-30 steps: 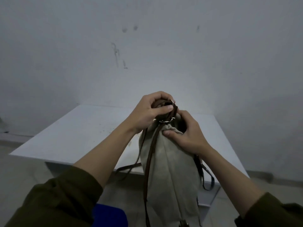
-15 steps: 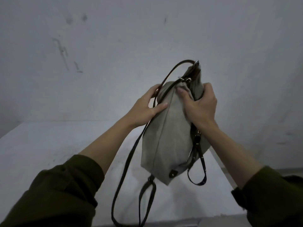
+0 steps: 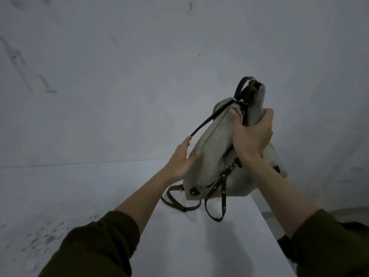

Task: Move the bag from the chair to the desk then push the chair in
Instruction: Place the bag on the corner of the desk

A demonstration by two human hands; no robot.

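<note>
A beige canvas bag [image 3: 215,148] with dark brown leather straps stands upright at the far right of the white desk [image 3: 99,196], its bottom resting on the desktop near the right edge. My right hand [image 3: 252,134] grips the bunched fabric near the bag's top. My left hand [image 3: 182,159] lies flat against the bag's left side, fingers spread, just below a strap. Loose straps trail on the desk in front of the bag. The chair is out of view.
A bare grey-white wall [image 3: 139,76] with scuff marks stands right behind the desk. The desk's right edge [image 3: 265,216] runs just right of the bag, with floor beyond it. Dark specks mark the desktop at the left front.
The bag has gone from hanging in the air down and to the right onto the desk. My left hand has slid lower along its side. The chair's blue seat has dropped out of view.
</note>
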